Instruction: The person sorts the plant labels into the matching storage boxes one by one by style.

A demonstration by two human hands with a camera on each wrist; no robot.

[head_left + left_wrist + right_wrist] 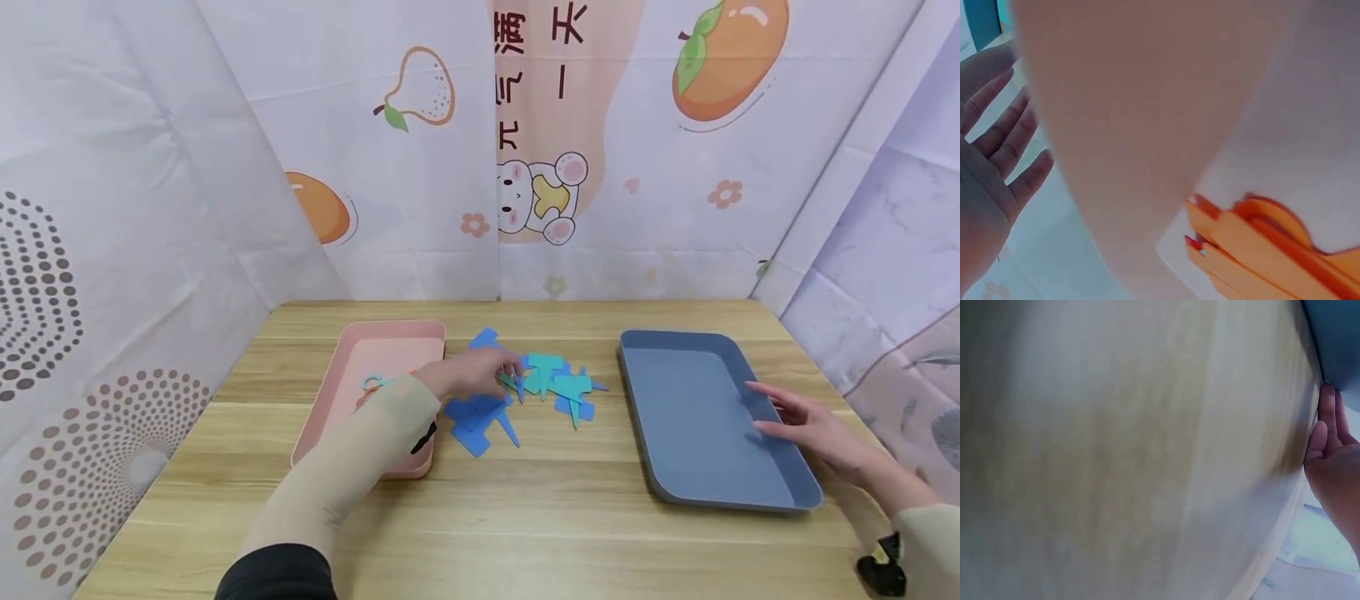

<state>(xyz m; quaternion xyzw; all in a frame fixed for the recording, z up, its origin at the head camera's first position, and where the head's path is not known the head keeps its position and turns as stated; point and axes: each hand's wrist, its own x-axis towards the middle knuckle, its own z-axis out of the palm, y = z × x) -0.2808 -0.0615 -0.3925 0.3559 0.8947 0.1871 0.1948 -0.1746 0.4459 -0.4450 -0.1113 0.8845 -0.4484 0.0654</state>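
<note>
My left hand (480, 371) reaches over loose flat plastic pieces, its fingertips among a blue one and a green one. The green pieces (543, 367) are T-shaped with pointed stems, like plant labels; blue pieces (474, 421) lie around and under the hand. In the left wrist view the left fingers look fairly straight and spread, and the pink tray wall hides some tips. At the right, my right hand (806, 425) rests at the rim of the blue-grey tray (697, 408), thumb and forefinger extended over it. In the right wrist view other fingers touch its outer side.
A pink tray (315, 408) stands at the left under my left forearm, holding orange flat pieces (1266, 244) and a teal curved piece (371, 382). The wooden table (525, 517) ends at a printed curtain (420, 208) behind and at both sides.
</note>
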